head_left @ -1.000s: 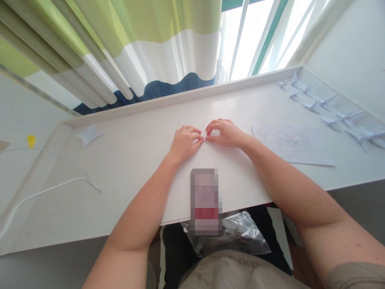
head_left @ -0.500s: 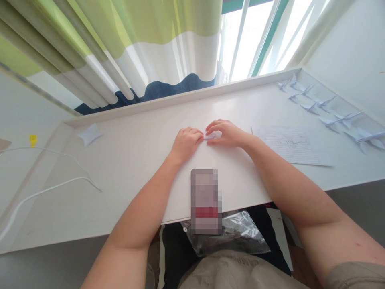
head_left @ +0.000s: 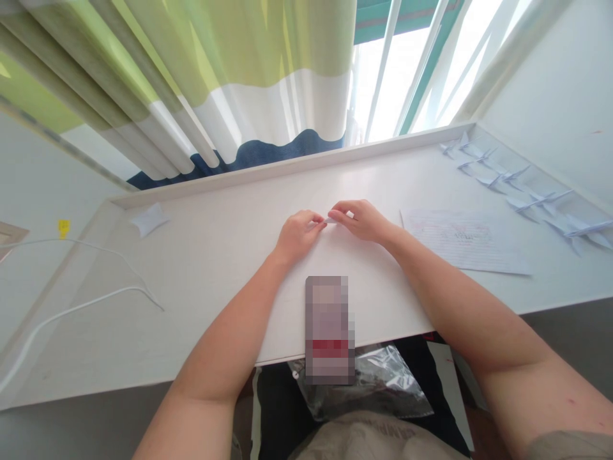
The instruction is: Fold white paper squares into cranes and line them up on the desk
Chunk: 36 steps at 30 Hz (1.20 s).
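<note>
A small piece of folded white paper is pinched between my two hands, just over the middle of the white desk. My left hand is closed on its left end, thumb and fingers together. My right hand grips the right end between thumb and fingertips. Most of the paper is hidden by my fingers, so its exact shape cannot be made out. Nearer to me, between my forearms, a blurred-out phone-like rectangle reaches past the desk's front edge.
Several folded paper cranes stand along the right edge of the desk. Lined sheets lie beside my right forearm. A folded white paper rests at the far left, with a white cable nearer. Clear plastic covers my lap.
My right hand's fingers have closed from a loose, spread curve into a pinch on the paper. My left hand stays at the paper's left end. The view has tilted up slightly.
</note>
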Each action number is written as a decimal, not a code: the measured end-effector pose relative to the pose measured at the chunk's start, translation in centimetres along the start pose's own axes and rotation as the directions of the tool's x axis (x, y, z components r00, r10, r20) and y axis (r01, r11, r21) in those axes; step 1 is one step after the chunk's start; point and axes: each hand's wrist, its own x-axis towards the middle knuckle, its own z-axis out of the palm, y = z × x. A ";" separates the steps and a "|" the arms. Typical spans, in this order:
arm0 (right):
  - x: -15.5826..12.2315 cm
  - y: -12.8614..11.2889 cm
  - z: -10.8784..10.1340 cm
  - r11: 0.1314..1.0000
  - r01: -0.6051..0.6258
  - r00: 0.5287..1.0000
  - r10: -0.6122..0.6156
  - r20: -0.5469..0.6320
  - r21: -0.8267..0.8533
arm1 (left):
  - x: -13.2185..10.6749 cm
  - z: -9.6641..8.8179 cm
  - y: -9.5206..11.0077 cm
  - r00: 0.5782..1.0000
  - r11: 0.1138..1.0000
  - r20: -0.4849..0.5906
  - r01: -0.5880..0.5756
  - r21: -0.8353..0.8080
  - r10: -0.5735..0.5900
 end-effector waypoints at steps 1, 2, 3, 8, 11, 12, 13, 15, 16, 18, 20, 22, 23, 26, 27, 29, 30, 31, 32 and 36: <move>-0.1 -0.3 0.0 0.999 0.010 1.000 -0.009 -0.017 0.049 | 0.0 0.0 0.0 0.998 0.996 -0.027 0.046 -0.070 -0.048; -0.1 -0.5 0.0 0.995 0.029 0.999 -0.026 -0.033 0.097 | -0.1 0.1 0.0 0.995 0.987 -0.045 0.086 -0.135 -0.092; -0.1 -0.7 0.0 0.989 0.051 0.998 -0.045 -0.045 0.136 | -0.1 0.1 0.1 0.990 0.974 -0.057 0.117 -0.193 -0.130; -0.1 -1.1 0.1 0.967 0.035 0.998 -0.020 -0.063 0.252 | -0.4 -0.4 0.6 0.975 0.899 0.010 0.210 -0.384 -0.224; -0.1 -1.2 0.2 0.930 -0.038 0.999 0.048 -0.018 0.365 | -0.5 -0.8 1.1 0.972 0.854 0.139 0.235 -0.465 -0.192; 0.0 -1.2 0.2 0.914 -0.055 0.998 0.060 -0.001 0.403 | -0.5 -1.0 1.2 0.972 0.846 0.162 0.228 -0.481 -0.170; 0.0 -1.3 0.2 0.899 -0.065 0.998 0.067 0.009 0.433 | -0.4 -1.1 1.3 0.973 0.845 0.173 0.217 -0.489 -0.150; 0.0 -1.4 0.1 0.880 -0.076 0.997 0.076 0.019 0.468 | -0.4 -1.2 1.4 0.976 0.857 0.178 0.197 -0.477 -0.126; 0.0 -1.4 0.1 0.874 -0.082 0.996 0.084 0.019 0.480 | -0.5 -1.2 1.4 0.976 0.867 0.181 0.192 -0.461 -0.120; 0.0 -1.5 0.1 0.859 -0.101 0.994 0.108 0.015 0.502 | -0.6 -1.0 1.5 0.976 0.895 0.188 0.179 -0.410 -0.109; 0.0 -1.4 0.1 0.845 -0.121 0.991 0.137 0.007 0.522 | -0.7 -0.8 1.7 0.979 0.925 0.182 0.154 -0.349 -0.094; 0.0 -1.4 0.0 0.839 -0.135 0.988 0.155 0.006 0.527 | -0.8 -0.7 1.9 0.981 0.948 0.179 0.128 -0.291 -0.078; 0.0 -1.5 -0.2 0.841 -0.138 0.988 0.156 0.011 0.523 | -0.9 -0.6 2.0 0.981 0.954 0.181 0.122 -0.273 -0.074; -0.1 -1.7 -0.7 0.850 -0.125 0.991 0.128 0.028 0.512 | -1.1 -0.5 2.6 0.977 0.952 0.202 0.129 -0.278 -0.074; -0.1 -1.8 -0.9 0.851 -0.116 0.993 0.112 0.039 0.512 | -1.2 -0.5 2.8 0.975 0.946 0.211 0.128 -0.299 -0.065; -0.2 -1.8 -1.1 0.849 -0.103 0.994 0.076 0.073 0.518 | -1.3 -0.4 3.1 0.973 0.931 0.229 0.104 -0.351 -0.022; -0.2 -1.9 -1.1 0.844 -0.103 0.994 0.062 0.095 0.526 | -1.4 -0.4 3.2 0.972 0.923 0.234 0.091 -0.374 0.000; -0.2 -1.8 -1.0 0.837 -0.105 0.992 0.053 0.111 0.537 | -1.3 -0.3 3.2 0.972 0.915 0.235 0.083 -0.395 0.014; -0.2 -1.8 -0.9 0.829 -0.105 0.992 0.050 0.113 0.550 | -1.3 -0.2 3.2 0.973 0.908 0.229 0.082 -0.412 0.016; 0.0 -1.7 0.1 0.830 -0.068 0.995 0.096 -0.021 0.554 | -0.9 0.4 2.7 0.987 0.853 0.148 0.131 -0.505 -0.064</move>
